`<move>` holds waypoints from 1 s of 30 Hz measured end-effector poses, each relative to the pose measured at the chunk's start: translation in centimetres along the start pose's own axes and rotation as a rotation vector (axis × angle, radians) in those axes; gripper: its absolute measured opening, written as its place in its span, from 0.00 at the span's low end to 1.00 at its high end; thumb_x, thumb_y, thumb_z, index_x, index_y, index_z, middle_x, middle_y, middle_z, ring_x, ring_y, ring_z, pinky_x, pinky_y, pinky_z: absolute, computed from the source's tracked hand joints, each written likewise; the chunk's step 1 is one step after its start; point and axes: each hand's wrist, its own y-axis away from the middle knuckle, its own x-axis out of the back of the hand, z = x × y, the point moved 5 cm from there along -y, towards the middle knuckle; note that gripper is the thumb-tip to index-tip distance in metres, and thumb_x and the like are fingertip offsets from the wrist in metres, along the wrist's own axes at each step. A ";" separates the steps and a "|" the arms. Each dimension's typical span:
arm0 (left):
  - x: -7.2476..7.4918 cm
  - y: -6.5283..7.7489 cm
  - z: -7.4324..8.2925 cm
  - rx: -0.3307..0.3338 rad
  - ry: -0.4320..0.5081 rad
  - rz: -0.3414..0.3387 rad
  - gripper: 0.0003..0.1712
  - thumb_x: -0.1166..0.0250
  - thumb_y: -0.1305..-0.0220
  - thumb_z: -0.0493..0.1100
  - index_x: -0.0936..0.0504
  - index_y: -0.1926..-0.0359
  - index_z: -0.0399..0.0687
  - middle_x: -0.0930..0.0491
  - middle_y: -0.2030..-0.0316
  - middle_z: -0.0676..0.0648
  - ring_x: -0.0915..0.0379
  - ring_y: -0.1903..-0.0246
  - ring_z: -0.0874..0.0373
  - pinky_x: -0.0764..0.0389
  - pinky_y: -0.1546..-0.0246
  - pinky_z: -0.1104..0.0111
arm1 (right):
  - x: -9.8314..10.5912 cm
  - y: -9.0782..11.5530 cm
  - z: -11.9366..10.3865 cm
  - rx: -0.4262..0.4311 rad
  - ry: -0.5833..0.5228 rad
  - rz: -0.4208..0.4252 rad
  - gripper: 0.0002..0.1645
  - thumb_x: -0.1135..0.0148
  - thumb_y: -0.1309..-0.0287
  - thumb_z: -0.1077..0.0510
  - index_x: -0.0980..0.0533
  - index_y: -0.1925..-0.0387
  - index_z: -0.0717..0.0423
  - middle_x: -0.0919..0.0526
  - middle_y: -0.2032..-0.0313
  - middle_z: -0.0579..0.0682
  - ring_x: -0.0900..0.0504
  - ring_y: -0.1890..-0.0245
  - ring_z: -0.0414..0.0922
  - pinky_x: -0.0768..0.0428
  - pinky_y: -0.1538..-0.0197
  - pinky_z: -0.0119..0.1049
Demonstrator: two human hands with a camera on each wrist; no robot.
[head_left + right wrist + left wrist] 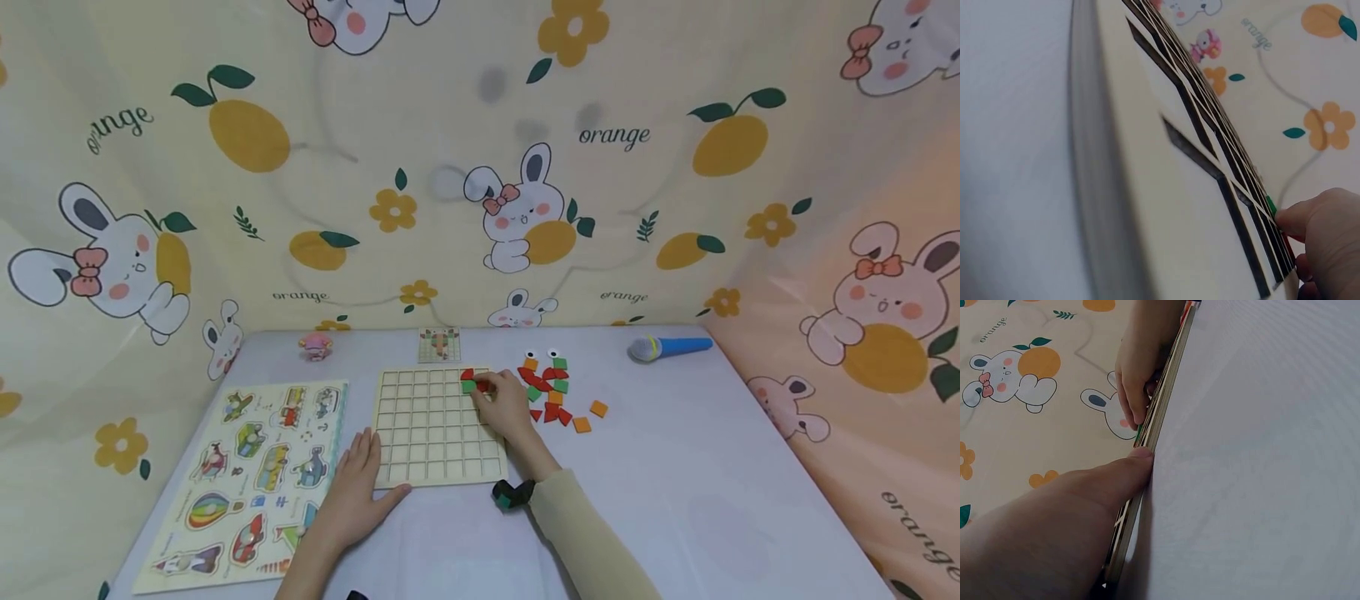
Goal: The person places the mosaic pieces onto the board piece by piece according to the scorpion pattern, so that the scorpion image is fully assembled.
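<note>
A pale wooden grid board point(438, 440) lies flat on the table. At its left edge my left hand point(356, 497) rests with the fingers straight, and the thumb point(1129, 472) touches the front edge. My right hand point(506, 408) is over the board's far right part, its fingertips pinching a small red piece point(483, 386) down at the cells. Just left of it sits a green square point(468, 387), with another red piece point(467, 374) behind. In the right wrist view the thumb point(1297, 219) is right by the green square; the fingers partly hide the red piece.
Several loose red, green and orange pieces point(582, 425) lie right of the board, with two googly eyes point(553, 354) behind. A pattern card point(438, 345) stands beyond the board. A picture puzzle point(247, 483) lies left, a pink toy point(316, 346) far left, a blue microphone point(671, 347) far right.
</note>
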 end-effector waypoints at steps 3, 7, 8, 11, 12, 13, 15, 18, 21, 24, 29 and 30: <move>0.0 -0.1 0.0 0.000 -0.005 0.001 0.63 0.34 0.31 0.68 0.50 0.19 0.27 0.56 0.17 0.30 0.66 0.17 0.34 0.57 0.18 0.41 | 0.0 -0.1 -0.1 0.010 -0.003 0.008 0.16 0.28 0.33 0.54 0.12 0.46 0.51 0.20 0.62 0.51 0.28 0.65 0.45 0.31 0.62 0.36; 0.0 -0.1 0.0 0.001 -0.005 0.003 0.63 0.33 0.31 0.68 0.49 0.19 0.27 0.56 0.17 0.30 0.66 0.17 0.34 0.57 0.18 0.41 | 0.0 -0.1 -0.1 0.007 -0.005 0.004 0.15 0.28 0.33 0.54 0.11 0.47 0.50 0.20 0.62 0.51 0.28 0.64 0.45 0.31 0.62 0.36; 0.0 -0.1 0.0 0.000 -0.004 0.004 0.63 0.33 0.31 0.68 0.49 0.19 0.27 0.56 0.17 0.30 0.66 0.17 0.34 0.57 0.18 0.41 | 0.0 -0.1 -0.1 0.005 -0.001 0.003 0.15 0.28 0.33 0.54 0.11 0.47 0.50 0.20 0.62 0.51 0.28 0.64 0.45 0.31 0.62 0.36; 0.0 -0.1 0.0 -0.001 0.000 0.004 0.63 0.33 0.31 0.68 0.49 0.19 0.27 0.56 0.17 0.30 0.66 0.17 0.34 0.57 0.18 0.41 | 0.0 0.0 0.0 0.001 0.001 0.003 0.15 0.28 0.33 0.53 0.12 0.47 0.50 0.20 0.62 0.51 0.28 0.64 0.45 0.32 0.62 0.36; -0.1 -0.1 0.0 -0.002 0.000 0.004 0.63 0.33 0.31 0.68 0.49 0.19 0.26 0.56 0.17 0.30 0.66 0.17 0.34 0.57 0.18 0.41 | 0.0 0.0 0.0 -0.002 0.002 0.003 0.15 0.28 0.33 0.53 0.12 0.47 0.51 0.21 0.62 0.50 0.28 0.64 0.45 0.32 0.61 0.37; -0.1 -0.1 0.0 -0.001 0.001 0.002 0.63 0.33 0.31 0.68 0.49 0.19 0.26 0.56 0.17 0.30 0.66 0.17 0.34 0.57 0.18 0.41 | 0.0 0.0 0.1 -0.003 0.003 0.002 0.15 0.28 0.33 0.53 0.12 0.47 0.51 0.21 0.62 0.50 0.28 0.64 0.45 0.32 0.61 0.37; -0.1 0.0 0.0 -0.001 0.000 -0.002 0.63 0.33 0.31 0.68 0.50 0.19 0.27 0.57 0.17 0.30 0.66 0.17 0.34 0.57 0.18 0.41 | 0.0 0.0 0.1 -0.007 0.003 0.001 0.14 0.29 0.32 0.53 0.12 0.48 0.50 0.21 0.62 0.50 0.29 0.64 0.45 0.32 0.61 0.37; -0.1 0.0 0.0 0.001 -0.001 -0.003 0.63 0.33 0.31 0.68 0.50 0.19 0.26 0.57 0.17 0.30 0.66 0.17 0.34 0.57 0.18 0.41 | 0.0 0.1 0.1 -0.003 0.009 0.000 0.13 0.29 0.32 0.53 0.12 0.48 0.50 0.21 0.62 0.50 0.28 0.64 0.45 0.32 0.60 0.36; 0.0 -0.1 0.1 0.000 0.000 0.001 0.63 0.33 0.31 0.68 0.50 0.19 0.26 0.56 0.17 0.30 0.66 0.17 0.34 0.57 0.18 0.41 | 0.2 0.0 -0.1 0.003 0.007 -0.002 0.13 0.29 0.32 0.53 0.12 0.49 0.50 0.20 0.62 0.50 0.28 0.64 0.45 0.32 0.61 0.37; 0.1 -0.2 0.2 -0.003 0.002 0.005 0.63 0.33 0.31 0.68 0.50 0.19 0.26 0.56 0.17 0.29 0.66 0.17 0.34 0.57 0.18 0.41 | 0.3 0.0 -0.2 0.002 0.005 -0.004 0.13 0.29 0.32 0.53 0.12 0.48 0.50 0.21 0.62 0.50 0.28 0.64 0.45 0.31 0.61 0.37; 0.1 -0.2 0.2 -0.003 0.004 0.005 0.63 0.33 0.31 0.67 0.50 0.19 0.26 0.56 0.17 0.30 0.66 0.17 0.34 0.57 0.18 0.41 | 0.4 -0.1 -0.3 -0.008 0.008 -0.017 0.14 0.29 0.32 0.53 0.12 0.48 0.50 0.20 0.61 0.51 0.27 0.63 0.45 0.31 0.61 0.37; 0.0 -0.2 0.2 -0.003 0.003 0.008 0.62 0.33 0.31 0.67 0.49 0.19 0.26 0.56 0.17 0.29 0.65 0.17 0.33 0.56 0.18 0.40 | 0.4 -0.2 -0.3 -0.011 0.009 -0.023 0.14 0.29 0.31 0.53 0.12 0.48 0.50 0.20 0.61 0.51 0.27 0.63 0.45 0.30 0.61 0.37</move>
